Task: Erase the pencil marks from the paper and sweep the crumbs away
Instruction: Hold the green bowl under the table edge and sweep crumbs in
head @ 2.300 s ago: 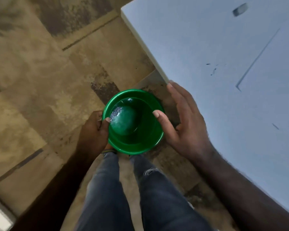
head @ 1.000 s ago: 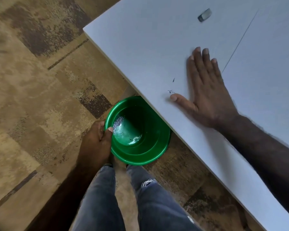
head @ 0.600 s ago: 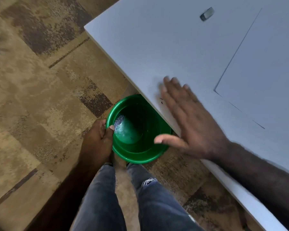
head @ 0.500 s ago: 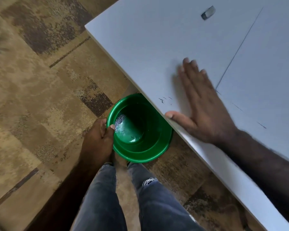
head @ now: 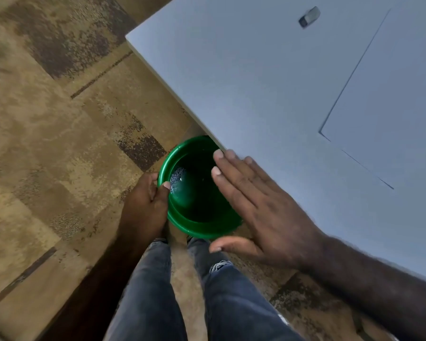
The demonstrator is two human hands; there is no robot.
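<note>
My left hand (head: 146, 205) grips the rim of a green plastic bowl (head: 182, 221), thumb inside, and holds it just below the edge of the white table (head: 244, 77). A small grey heap of crumbs (head: 176, 177) lies against the bowl's inner wall. My right hand (head: 261, 210) is flat with fingers spread, hanging over the table's edge and the bowl's right side, holding nothing. A white sheet of paper (head: 391, 94) lies on the table at the right, with a few thin pencil lines near its lower corner. A small grey eraser (head: 309, 17) rests at the far end of the table.
Below the table is a mottled brown tiled floor (head: 59, 143). My legs in dark jeans (head: 172, 291) stand under the bowl, close to the table's edge.
My right hand has swept from the table top toward me, off the edge and over the bowl. The dark crumbs near the edge are gone from the table. The left hand and bowl stayed put.
</note>
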